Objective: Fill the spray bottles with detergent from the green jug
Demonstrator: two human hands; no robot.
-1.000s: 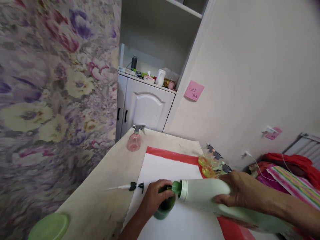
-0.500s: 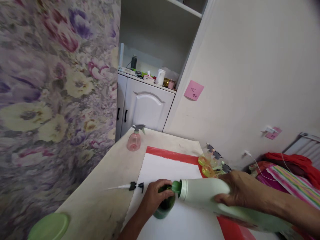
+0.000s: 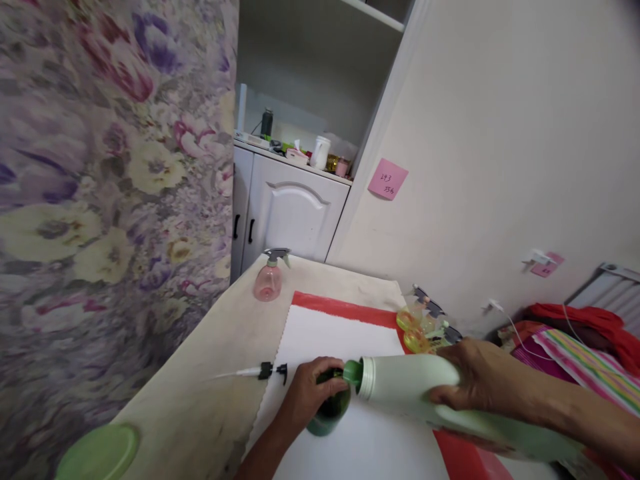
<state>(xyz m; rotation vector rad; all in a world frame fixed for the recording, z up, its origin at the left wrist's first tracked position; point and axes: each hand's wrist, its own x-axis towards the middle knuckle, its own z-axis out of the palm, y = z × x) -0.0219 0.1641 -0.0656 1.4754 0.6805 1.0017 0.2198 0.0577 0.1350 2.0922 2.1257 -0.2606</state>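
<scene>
Clasping the small dark green bottle (image 3: 329,415) upright on the white sheet (image 3: 330,340) in curled left hand (image 3: 310,393); gripping the pale green jug (image 3: 400,388) tipped sideways in right hand (image 3: 473,380), spout at that bottle's mouth

Your small bottle (image 3: 330,412) stands on the sheet (image 3: 340,340), big bottle (image 3: 415,390) tipped over it from the R; sprayer top (image 3: 267,371) just L, spray bottle (image 3: 269,280) behind.

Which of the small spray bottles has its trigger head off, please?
The dark green bottle in the left hand; the pink bottle and yellow bottles wear their trigger heads.
</scene>
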